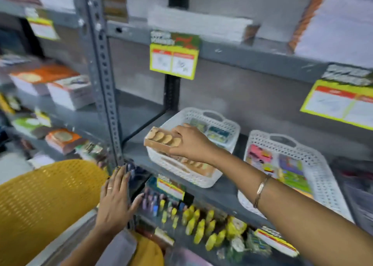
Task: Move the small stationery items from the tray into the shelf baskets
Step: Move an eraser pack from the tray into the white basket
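Note:
My right hand (190,142) grips a small brown box with round tan shapes on its lid (161,139), held over the left white basket (193,177) on the grey shelf. A similar brown box (198,167) lies inside that basket, with small green packs (217,133) at its back. My left hand (115,197) rests flat, fingers apart, against the edge of the yellow perforated tray (46,201) near the shelf post. It holds nothing.
A second white basket (319,165) with colourful packs stands to the right. Below the shelf hang yellow and purple items (197,225). A grey slotted post (105,84) rises at the left, with stacked books (50,84) beyond. Yellow price tags (173,61) hang from shelf edges.

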`<state>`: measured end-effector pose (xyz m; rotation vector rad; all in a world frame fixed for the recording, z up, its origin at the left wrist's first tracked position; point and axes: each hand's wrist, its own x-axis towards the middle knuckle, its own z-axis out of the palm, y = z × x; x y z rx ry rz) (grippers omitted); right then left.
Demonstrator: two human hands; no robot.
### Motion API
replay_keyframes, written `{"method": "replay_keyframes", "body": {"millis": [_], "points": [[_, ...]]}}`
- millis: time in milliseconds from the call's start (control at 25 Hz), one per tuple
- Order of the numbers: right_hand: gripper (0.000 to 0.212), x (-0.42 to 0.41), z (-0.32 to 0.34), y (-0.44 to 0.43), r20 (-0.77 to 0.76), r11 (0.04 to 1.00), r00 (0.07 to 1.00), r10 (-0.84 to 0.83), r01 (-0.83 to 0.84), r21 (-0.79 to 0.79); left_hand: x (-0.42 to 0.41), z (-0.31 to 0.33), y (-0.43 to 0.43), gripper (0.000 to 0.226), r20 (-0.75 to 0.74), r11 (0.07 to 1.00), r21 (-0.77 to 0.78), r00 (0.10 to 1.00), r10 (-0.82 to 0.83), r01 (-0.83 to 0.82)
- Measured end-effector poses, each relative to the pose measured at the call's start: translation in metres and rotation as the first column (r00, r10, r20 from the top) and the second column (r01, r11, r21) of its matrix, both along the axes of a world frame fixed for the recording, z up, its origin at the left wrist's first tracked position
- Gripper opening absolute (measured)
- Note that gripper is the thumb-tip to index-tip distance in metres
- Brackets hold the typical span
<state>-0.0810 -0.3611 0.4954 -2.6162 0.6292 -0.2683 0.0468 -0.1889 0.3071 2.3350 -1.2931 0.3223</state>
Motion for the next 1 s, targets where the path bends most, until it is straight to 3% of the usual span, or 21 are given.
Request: {"method": "replay_keyframes", "body": {"millis": [80,200,400,720,880,1000], "points": [[0.028,-0.027,0.007,-0.02,-0.027,0.997,0.997,-0.076,0.076,0.006,-0.012,0.014,-0.024,0.083,0.037,0.998,-0.025,0.997,-0.061,0.062],[0.048,-0.06,0.006,-0.041,-0.061,0.988,0.986,-0.152,0.152,-0.001,-0.021,0.032,-0.056,0.081,0.08,0.987,-0.031,0.985,-0.152,0.155],[0.044,-0.069,-0.013,-0.063,-0.129,0.972,0.963,-0.236,0.234,-0.028,-0.01,0.053,-0.089,0.082,0.102,0.971,0.044,0.965,-0.239,0.236],[0.053,0.008,-0.047,-0.06,-0.182,0.969,0.954,-0.239,0.246,0.018,0.052,0.056,-0.104,0.097,0.166,0.927,0.176,0.918,-0.361,0.332],[0.07,0.044,-0.067,-0.055,-0.217,0.971,0.949,-0.228,0.239,0.023,0.059,0.052,-0.11,0.096,0.13,0.911,0.17,0.908,-0.398,0.375],[0.059,0.06,-0.074,-0.052,-0.2,0.965,0.955,-0.221,0.243,0.093,0.059,0.049,-0.111,0.094,0.087,0.911,0.154,0.913,-0.399,0.383]]}}
